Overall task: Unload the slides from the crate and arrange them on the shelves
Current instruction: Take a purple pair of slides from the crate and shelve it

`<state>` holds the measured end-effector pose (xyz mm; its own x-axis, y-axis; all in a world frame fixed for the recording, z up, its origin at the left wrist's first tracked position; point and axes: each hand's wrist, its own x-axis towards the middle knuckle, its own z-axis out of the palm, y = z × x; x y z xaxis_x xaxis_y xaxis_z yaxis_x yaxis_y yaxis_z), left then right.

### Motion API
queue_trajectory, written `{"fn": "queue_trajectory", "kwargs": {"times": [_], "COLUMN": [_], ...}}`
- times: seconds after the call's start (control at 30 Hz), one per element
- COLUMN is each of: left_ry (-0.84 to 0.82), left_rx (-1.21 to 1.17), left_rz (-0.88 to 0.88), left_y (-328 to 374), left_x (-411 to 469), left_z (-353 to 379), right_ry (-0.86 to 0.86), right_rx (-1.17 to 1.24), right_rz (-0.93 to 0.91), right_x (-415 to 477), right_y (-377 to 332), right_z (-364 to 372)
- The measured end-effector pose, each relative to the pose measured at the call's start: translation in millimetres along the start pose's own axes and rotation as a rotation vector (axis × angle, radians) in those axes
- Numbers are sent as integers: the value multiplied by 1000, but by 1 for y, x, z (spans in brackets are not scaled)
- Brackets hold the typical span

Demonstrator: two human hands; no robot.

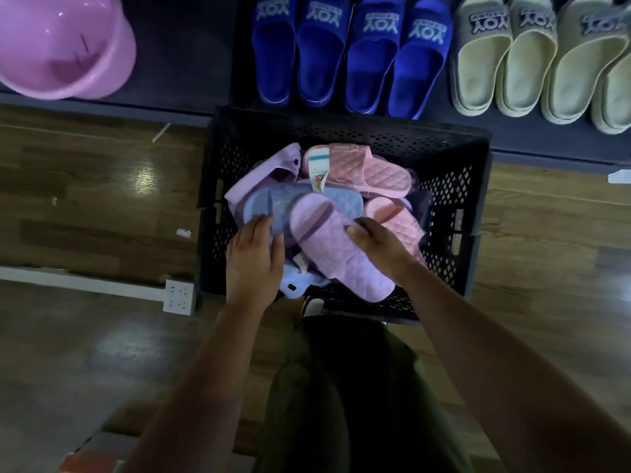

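Pink basin (58, 46) is cut off, lower slides (295, 285) mostly buried in the crate (341, 131)

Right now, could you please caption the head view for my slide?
Right hand grips a lilac slide in the black crate; left hand rests on a blue slide.

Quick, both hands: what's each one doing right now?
Left hand: open, fingers resting on the blue slide.
Right hand: gripping the lilac slide.

Wood floor (85, 199): black crate (454, 186), socket strip (178, 297).
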<state>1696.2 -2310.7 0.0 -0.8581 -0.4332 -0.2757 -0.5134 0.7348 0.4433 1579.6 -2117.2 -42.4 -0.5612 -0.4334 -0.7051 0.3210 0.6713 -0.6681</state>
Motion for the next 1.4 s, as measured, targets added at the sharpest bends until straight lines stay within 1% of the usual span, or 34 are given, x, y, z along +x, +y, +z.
{"fn": "queue_trajectory", "kwargs": {"times": [0.07, 0.1, 0.23, 0.3, 0.33, 0.37, 0.43, 0.5, 0.6, 0.73, 0.9, 1.0, 1.1, 1.3, 1.4], "left_ry": [30, 58, 230, 271, 250, 195, 48, -13, 45, 98, 172, 191, 218, 242, 172], "left_rx": [0, 4, 77, 136, 166, 186, 201, 202, 213, 260, 249, 202, 124, -217, -392], "left_rz": [13, 22, 50, 39, 26, 5, -46, -100, -128, -70, -22, -9, -50, -154, -204], "left_y": [0, 1, -1, -4, -7, -9, -14, -20, -23, -19, -7, 7, 20, 54, 79], "left_x": [2, 4, 20, 32, 39, 47, 63, 76, 91, 97, 82, 60, 39, 11, -4], "left_z": [-6, -10, -22, -26, -26, -26, -23, -19, -20, -33, -64, -82, -100, -125, -136], "right_ry": [114, 158, 233, 249, 260, 268, 268, 268, 277, 278, 321, 334, 350, 397, 385], "right_rx": [154, 190, 148, 132, 105, 76, 27, 2, 40, 35, 109, 142, 170, 307, 417], "right_rz": [29, 26, -88, -106, -114, -124, -125, -110, -79, -62, -63, -49, -26, 35, 53], "right_x": [-6, -6, -3, 0, 2, 3, 7, 10, 11, 7, -12, -36, -59, -97, -119], "right_y": [-6, -7, -24, -29, -30, -30, -30, -27, -20, -23, -37, -52, -65, -97, -125], "right_z": [-9, -14, -23, -23, -22, -21, -19, -17, -18, -19, -26, -33, -41, -56, -66]}}
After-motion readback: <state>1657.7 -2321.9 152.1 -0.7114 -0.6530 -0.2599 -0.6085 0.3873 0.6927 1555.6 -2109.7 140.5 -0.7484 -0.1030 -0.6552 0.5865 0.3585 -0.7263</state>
